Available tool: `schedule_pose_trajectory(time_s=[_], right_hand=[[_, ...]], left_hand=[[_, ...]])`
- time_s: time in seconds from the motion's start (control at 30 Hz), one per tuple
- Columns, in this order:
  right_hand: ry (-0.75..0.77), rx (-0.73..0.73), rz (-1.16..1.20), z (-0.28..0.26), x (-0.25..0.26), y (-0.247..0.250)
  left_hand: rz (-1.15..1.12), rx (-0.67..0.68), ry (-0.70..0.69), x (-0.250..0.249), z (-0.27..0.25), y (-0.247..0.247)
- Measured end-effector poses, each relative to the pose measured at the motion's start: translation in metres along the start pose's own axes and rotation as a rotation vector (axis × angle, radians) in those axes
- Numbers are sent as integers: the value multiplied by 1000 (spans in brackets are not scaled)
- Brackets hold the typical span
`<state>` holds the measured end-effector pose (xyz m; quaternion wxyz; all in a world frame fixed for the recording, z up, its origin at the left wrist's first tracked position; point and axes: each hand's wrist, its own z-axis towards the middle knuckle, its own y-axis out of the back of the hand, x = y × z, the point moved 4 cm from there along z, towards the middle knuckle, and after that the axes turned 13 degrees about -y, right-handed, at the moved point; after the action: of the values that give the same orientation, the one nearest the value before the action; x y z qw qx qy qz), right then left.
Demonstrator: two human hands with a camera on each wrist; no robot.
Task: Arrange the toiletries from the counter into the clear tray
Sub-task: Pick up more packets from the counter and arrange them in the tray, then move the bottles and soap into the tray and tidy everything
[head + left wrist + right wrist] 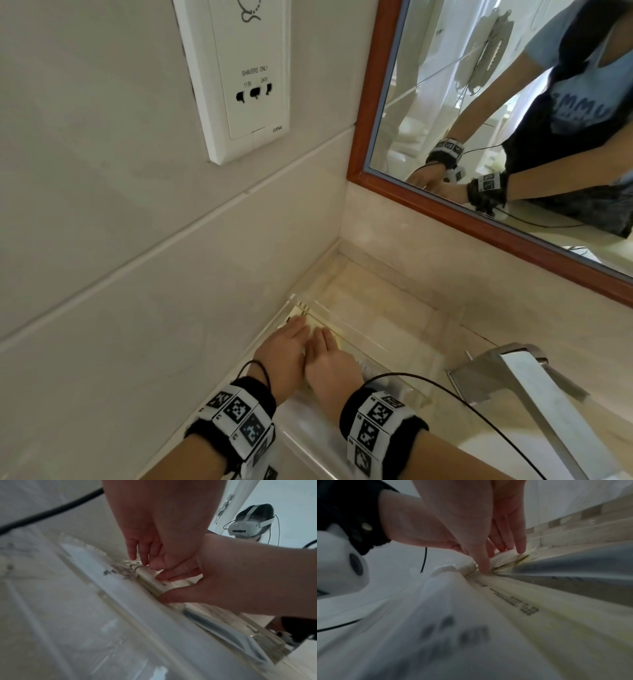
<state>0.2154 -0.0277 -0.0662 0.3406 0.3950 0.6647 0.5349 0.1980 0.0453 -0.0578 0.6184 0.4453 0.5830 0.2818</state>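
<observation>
A clear tray (376, 349) stands in the counter's corner against the tiled wall. Cream and white toiletry packets (305, 311) lie lengthwise in it. Both hands reach into the tray side by side. My left hand (291, 339) has straight fingers, and their tips touch the far end of the packets (149, 580). My right hand (327, 354) lies just to its right, with straight fingers and thumb (483, 566) pressing down on the packets (518, 599). The hands hide most of the tray's contents in the head view. The tray's wall (120, 601) is blurred close to the left wrist camera.
A steel tap (534, 380) stands to the right of the tray. A wood-framed mirror (479, 137) runs along the back wall above the beige counter (394, 294). A shaver socket (250, 85) hangs on the left wall. A black cable (479, 407) trails from my right wrist.
</observation>
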Motion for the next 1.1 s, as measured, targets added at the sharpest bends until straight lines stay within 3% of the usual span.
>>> schedule_pose_trajectory(time_s=[0.17,0.3,0.4,0.5,0.63,0.87,1.1], right_hand=[[0,-31,-49,6,3,5],[-15,9,-29,5,1,8],[24,145,-41,-3,-2,22],[161,210,-137,-12,-12,31],[143,261,-121,-27,-26,46],[52,124,-121,-68,-78,86],[-140,1,-40,-136,-173,98]], left_hand=[[-10,-81,27,4,-5,2],[10,-50,29,5,-6,4],[30,-9,35,1,-7,5],[45,1,63,-3,-7,7],[61,35,59,-20,-10,18],[91,-33,-33,-94,-7,34],[108,-17,-214,-204,11,18]])
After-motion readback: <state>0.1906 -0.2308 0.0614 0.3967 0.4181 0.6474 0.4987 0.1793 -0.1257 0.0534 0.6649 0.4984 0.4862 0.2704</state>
